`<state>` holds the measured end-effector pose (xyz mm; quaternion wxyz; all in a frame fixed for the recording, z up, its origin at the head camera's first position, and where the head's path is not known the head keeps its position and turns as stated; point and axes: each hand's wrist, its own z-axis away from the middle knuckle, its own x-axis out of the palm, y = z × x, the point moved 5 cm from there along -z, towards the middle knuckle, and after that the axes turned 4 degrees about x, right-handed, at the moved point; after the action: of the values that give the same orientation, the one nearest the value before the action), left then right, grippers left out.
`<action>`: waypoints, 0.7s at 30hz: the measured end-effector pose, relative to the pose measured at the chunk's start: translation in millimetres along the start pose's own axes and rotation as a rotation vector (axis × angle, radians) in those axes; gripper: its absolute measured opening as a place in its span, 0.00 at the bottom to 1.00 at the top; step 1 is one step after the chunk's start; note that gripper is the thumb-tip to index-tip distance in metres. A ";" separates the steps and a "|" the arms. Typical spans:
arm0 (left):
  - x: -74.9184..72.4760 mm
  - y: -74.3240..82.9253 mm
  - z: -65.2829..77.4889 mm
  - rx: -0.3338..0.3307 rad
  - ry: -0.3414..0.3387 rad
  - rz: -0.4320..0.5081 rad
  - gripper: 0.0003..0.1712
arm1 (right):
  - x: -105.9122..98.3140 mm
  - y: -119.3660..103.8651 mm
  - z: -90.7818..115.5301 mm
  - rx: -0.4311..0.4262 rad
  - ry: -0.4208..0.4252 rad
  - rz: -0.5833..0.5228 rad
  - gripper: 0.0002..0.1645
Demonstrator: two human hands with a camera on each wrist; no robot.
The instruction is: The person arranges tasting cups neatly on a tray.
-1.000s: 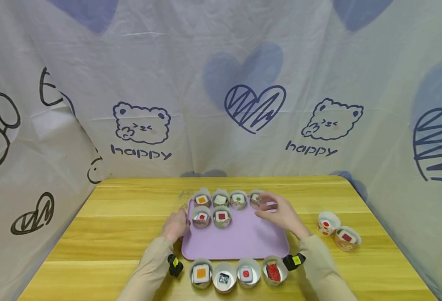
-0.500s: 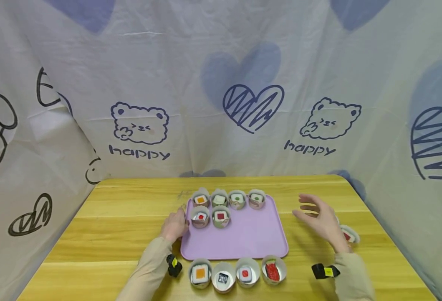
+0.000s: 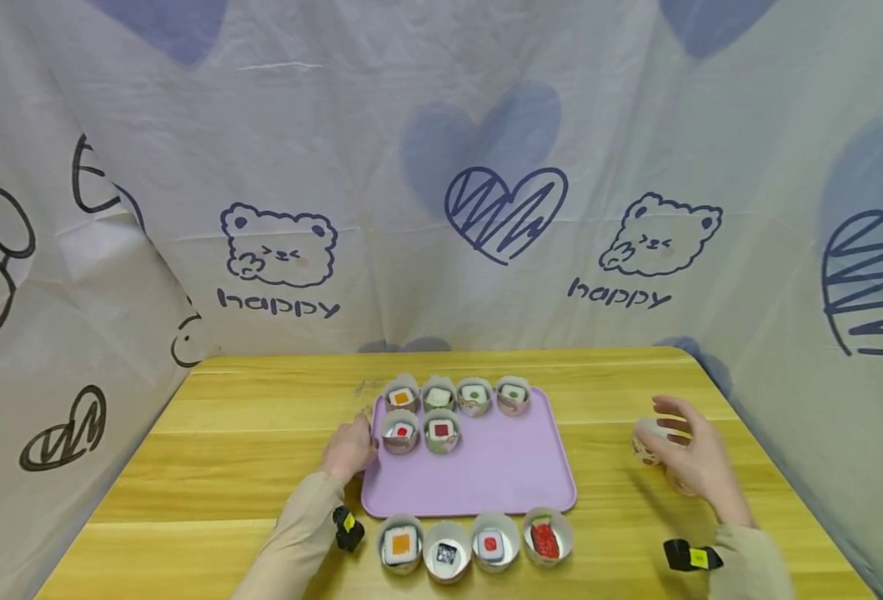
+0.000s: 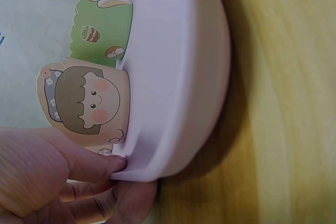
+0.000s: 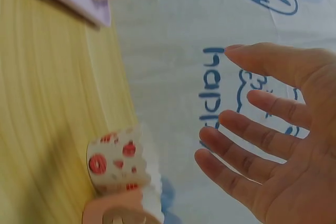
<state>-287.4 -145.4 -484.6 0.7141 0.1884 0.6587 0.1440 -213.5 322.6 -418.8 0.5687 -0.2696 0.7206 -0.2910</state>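
The left hand grips the left rim of a lilac tray; its thumb lies on top of the rim in the left wrist view. Paper cups holding small sushi-like pieces stand on the tray: a back row of several, including one with an orange-topped piece, and two cups in front of it. The right hand hovers with fingers spread and nothing in them. Below and beside it stand a red-patterned paper cup and an orange-brown cup. In the head view the hand partly hides both.
Along the tray's near edge stands a row of several paper cups, one with a red piece and one with a dark piece. Wood-grain table surrounds the tray. A printed cloth hangs behind it.
The right hand has moved from the tray's back right corner rightward, off the tray, to over the two cups at the right. The left hand stays on the rim.
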 end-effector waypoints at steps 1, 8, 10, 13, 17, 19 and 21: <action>0.0 -0.2 0.1 0.000 0.000 0.000 0.08 | -1.4 1.9 0.4 0.004 -0.001 0.012 0.36; 0.1 -0.8 0.9 0.005 0.003 0.007 0.08 | -8.3 14.6 0.4 -0.005 0.000 0.110 0.37; -0.3 -0.9 1.1 0.005 0.003 0.011 0.08 | -9.3 18.0 -0.7 0.007 -0.007 0.130 0.38; -0.7 -1.5 0.9 0.007 0.005 0.011 0.08 | -8.3 22.8 -4.2 0.025 -0.037 0.164 0.40; -1.1 -1.2 0.7 0.009 0.007 0.009 0.08 | -3.0 26.8 -11.2 0.045 -0.087 0.236 0.43; -1.2 -0.3 0.8 0.011 0.006 0.009 0.08 | -0.2 27.6 -14.2 0.045 -0.096 0.268 0.44; -1.3 0.5 1.1 0.010 0.006 0.009 0.09 | 2.3 28.1 -16.9 0.035 -0.100 0.294 0.44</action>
<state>-286.4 -145.6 -483.2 0.7106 0.1947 0.6605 0.1445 -232.1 342.1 -437.6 0.6448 -0.1655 0.7179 -0.2034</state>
